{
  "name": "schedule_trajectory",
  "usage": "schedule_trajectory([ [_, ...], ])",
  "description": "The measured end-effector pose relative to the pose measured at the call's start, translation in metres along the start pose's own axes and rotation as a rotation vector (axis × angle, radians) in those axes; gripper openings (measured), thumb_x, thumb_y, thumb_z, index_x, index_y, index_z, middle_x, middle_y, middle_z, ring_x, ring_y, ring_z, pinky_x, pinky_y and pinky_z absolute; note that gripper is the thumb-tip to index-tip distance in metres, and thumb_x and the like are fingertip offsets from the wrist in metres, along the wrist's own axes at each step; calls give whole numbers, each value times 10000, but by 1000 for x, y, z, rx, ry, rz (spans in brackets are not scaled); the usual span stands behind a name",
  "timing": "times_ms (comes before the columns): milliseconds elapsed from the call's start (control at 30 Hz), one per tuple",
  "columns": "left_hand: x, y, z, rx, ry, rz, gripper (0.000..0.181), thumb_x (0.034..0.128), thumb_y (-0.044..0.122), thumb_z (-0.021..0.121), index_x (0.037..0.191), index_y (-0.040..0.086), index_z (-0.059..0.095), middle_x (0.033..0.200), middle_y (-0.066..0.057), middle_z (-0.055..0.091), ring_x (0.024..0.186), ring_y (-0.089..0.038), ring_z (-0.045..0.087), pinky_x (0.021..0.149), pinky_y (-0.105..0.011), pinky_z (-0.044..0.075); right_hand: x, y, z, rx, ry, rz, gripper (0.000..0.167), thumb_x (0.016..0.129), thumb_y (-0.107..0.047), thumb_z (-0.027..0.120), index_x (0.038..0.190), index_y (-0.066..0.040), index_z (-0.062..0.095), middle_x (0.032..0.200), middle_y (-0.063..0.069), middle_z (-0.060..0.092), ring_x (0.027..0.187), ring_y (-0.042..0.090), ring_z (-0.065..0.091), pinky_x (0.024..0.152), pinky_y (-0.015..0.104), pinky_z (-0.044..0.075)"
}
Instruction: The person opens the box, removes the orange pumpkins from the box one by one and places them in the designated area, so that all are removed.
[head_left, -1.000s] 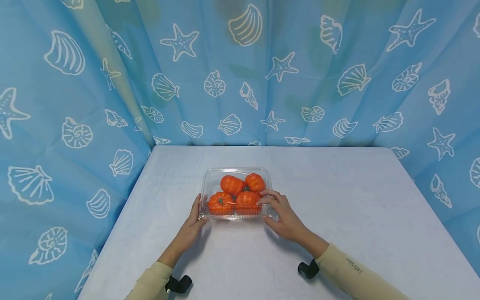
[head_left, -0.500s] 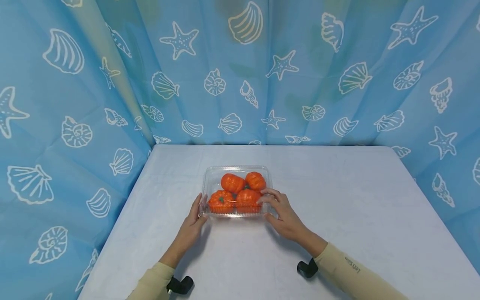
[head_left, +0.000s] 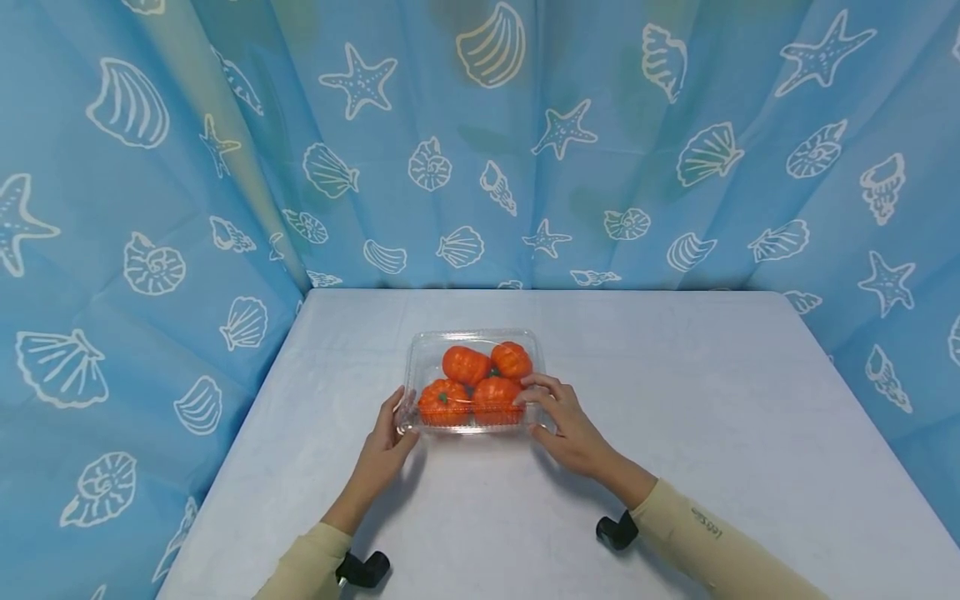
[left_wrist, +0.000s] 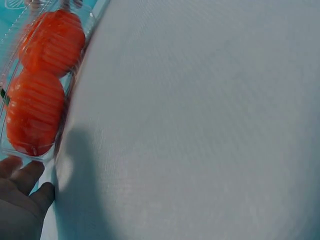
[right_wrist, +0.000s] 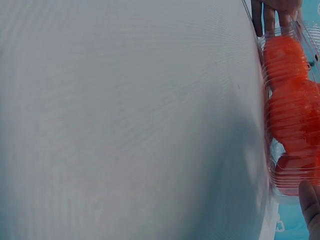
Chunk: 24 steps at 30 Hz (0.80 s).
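A clear plastic box with several orange pumpkins inside sits on the white table. My left hand lies along its left side, fingers straight, thumb at the near left corner. At the right side, my right hand touches the box with slightly bent fingers, the thumb near the front corner. In the left wrist view, fingertips of the left hand meet the end of the box. The right wrist view has the right hand by the box's near end. Whether the fingers reach under the box is hidden.
A white cloth covers the table around the box. Blue curtains with white shell and starfish prints hang behind the table and at both sides. Black devices are strapped near both wrists.
The view has shifted very slightly. Both hands stay at the sides of the box, and nothing else has visibly moved.
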<state>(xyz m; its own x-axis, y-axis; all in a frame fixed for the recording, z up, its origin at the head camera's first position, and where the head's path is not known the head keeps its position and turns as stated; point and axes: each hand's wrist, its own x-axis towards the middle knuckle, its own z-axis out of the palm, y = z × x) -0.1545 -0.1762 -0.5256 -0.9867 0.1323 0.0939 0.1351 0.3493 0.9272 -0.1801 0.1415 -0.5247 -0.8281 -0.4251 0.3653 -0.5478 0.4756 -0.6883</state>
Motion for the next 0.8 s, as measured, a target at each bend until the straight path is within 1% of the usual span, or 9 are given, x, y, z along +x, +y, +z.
schedule_trajectory([
  [100, 0, 0, 2, 16, 18, 1, 683, 992, 15, 590, 1591, 52, 265, 1556, -211, 403, 1402, -386, 436, 1114, -577, 375, 0, 1, 0, -6, -4, -2, 401, 894, -25, 616, 1230, -241, 583, 1503, 17, 419, 1303, 301, 381, 1024, 608, 412],
  [167, 0, 1, 4, 36, 25, 0, 665, 994, 15, 567, 1585, 39, 263, 1547, -241, 399, 1401, -413, 426, 1118, -594, 363, 0, 1, 0, -5, -8, -2, 399, 897, -26, 615, 1231, -242, 581, 1505, 18, 417, 1309, 304, 376, 1027, 612, 407],
  [267, 0, 3, 7, 80, 41, -27, 639, 1003, 39, 521, 1584, 42, 255, 1552, -258, 382, 1413, -439, 396, 1137, -610, 331, 0, 1, 0, -1, -9, -6, 397, 899, -26, 614, 1231, -239, 582, 1505, 20, 416, 1314, 308, 373, 1032, 616, 401],
  [367, 1, 4, 10, 114, 61, -70, 625, 1007, 64, 485, 1588, 63, 254, 1576, -245, 359, 1427, -439, 377, 1150, -611, 314, 1, 1, 0, 2, -9, -10, 394, 901, -21, 616, 1233, -232, 587, 1505, 22, 417, 1314, 313, 373, 1035, 618, 396],
  [533, 1, 4, 14, 128, 92, -89, 596, 1012, 75, 463, 1578, 64, 276, 1574, -256, 360, 1427, -447, 375, 1144, -618, 319, 1, -1, -2, 6, -13, -6, 386, 906, -22, 619, 1234, -222, 592, 1506, 26, 417, 1328, 322, 366, 1050, 628, 386],
  [667, 0, 1, 15, 143, 137, -105, 456, 1098, 223, 411, 1538, 111, 361, 1504, -245, 471, 1383, -429, 449, 1107, -616, 374, 0, -1, -3, 6, -16, -2, 385, 905, -22, 623, 1231, -224, 592, 1505, 31, 418, 1324, 327, 370, 1043, 634, 392],
  [733, 1, -1, 14, 143, 152, -108, 436, 1121, 310, 372, 1516, 127, 392, 1484, -228, 504, 1367, -416, 475, 1099, -611, 386, 0, -1, -4, 2, -19, 0, 387, 908, -23, 623, 1234, -228, 588, 1507, 30, 417, 1324, 327, 373, 1042, 637, 395],
  [800, 1, -1, 13, 144, 159, -100, 451, 1122, 363, 359, 1503, 127, 408, 1484, -216, 512, 1363, -407, 485, 1101, -606, 387, 0, -1, -5, -3, -21, 1, 390, 913, -26, 620, 1240, -236, 583, 1511, 24, 416, 1322, 321, 377, 1040, 638, 400],
])
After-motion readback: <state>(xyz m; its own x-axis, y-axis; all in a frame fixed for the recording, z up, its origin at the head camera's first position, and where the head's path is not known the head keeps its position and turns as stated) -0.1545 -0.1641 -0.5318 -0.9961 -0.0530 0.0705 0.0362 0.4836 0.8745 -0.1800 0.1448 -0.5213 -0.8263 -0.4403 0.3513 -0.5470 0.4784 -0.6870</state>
